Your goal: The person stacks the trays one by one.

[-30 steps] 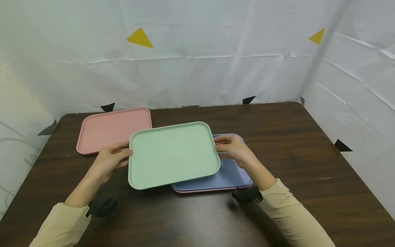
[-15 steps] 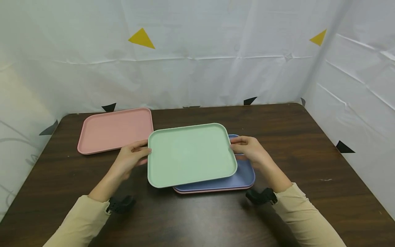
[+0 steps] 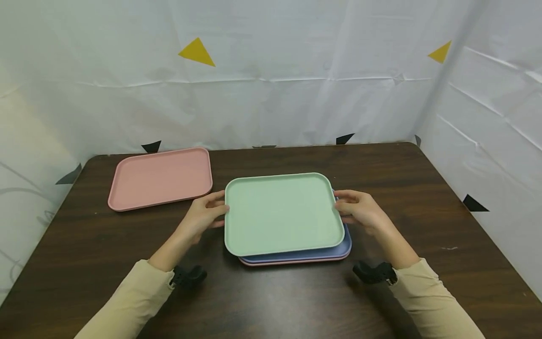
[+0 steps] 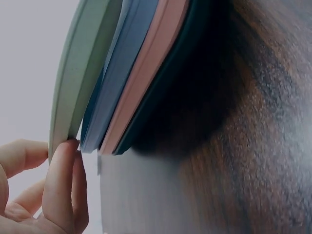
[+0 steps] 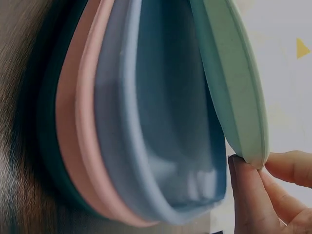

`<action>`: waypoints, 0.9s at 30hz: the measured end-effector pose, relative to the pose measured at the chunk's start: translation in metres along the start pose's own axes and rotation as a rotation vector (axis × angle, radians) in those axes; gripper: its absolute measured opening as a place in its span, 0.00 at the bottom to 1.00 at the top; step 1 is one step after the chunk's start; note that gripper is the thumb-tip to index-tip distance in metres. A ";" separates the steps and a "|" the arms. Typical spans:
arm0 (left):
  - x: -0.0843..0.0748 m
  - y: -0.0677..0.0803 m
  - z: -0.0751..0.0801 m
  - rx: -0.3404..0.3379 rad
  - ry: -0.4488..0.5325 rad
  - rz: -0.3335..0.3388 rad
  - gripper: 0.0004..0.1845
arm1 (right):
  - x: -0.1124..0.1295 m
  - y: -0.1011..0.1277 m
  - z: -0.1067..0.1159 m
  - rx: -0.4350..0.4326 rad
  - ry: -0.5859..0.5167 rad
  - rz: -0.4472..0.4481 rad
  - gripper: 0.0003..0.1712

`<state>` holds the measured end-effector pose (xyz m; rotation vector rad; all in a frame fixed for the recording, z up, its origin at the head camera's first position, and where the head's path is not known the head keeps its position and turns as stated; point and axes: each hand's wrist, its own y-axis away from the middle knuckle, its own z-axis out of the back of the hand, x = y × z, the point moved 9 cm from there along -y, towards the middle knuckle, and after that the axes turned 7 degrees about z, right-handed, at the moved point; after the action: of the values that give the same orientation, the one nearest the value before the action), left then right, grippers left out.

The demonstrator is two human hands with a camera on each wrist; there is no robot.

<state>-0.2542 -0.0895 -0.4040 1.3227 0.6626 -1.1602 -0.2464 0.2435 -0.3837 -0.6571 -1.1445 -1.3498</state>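
Note:
A light green tray [image 3: 282,214] hangs level between my hands, close over a stack of trays. My left hand [image 3: 202,215] pinches its left short edge, thumb on top and fingers beneath. Its right edge is pinched by my right hand [image 3: 360,211] in the same way. Below it the blue tray [image 3: 345,246] tops the stack, with a pink tray [image 5: 85,126] under that and a dark green tray [image 5: 46,126] at the bottom. In the right wrist view a gap shows between the green tray and the blue one.
Another pink tray [image 3: 163,179] lies alone on the brown wooden table [image 3: 271,301] at the back left. White sheeting [image 3: 271,103] with yellow and black patches walls in the back and sides. Each wrist wears a black strap [image 3: 374,273].
Both hands have carried the green tray to the right, from beside the lone pink tray to over the stack. It now covers most of the blue tray and sits less tilted.

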 end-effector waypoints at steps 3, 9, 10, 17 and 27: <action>-0.001 -0.002 -0.005 0.010 -0.006 -0.009 0.30 | -0.002 0.001 0.003 -0.004 -0.006 0.003 0.31; 0.000 -0.004 -0.013 0.016 -0.032 0.006 0.30 | -0.007 0.003 0.008 -0.020 0.019 -0.025 0.31; 0.001 -0.005 -0.014 0.016 -0.038 0.011 0.31 | -0.008 0.003 0.008 -0.024 0.028 -0.031 0.31; 0.001 -0.007 -0.023 0.022 -0.077 0.028 0.33 | -0.012 0.004 0.012 -0.030 0.054 -0.027 0.32; 0.006 -0.006 -0.028 0.047 -0.094 0.044 0.35 | -0.015 0.006 0.015 -0.017 0.059 -0.032 0.31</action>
<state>-0.2508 -0.0634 -0.4169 1.3075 0.5383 -1.2004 -0.2417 0.2642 -0.3906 -0.6096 -1.1017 -1.3985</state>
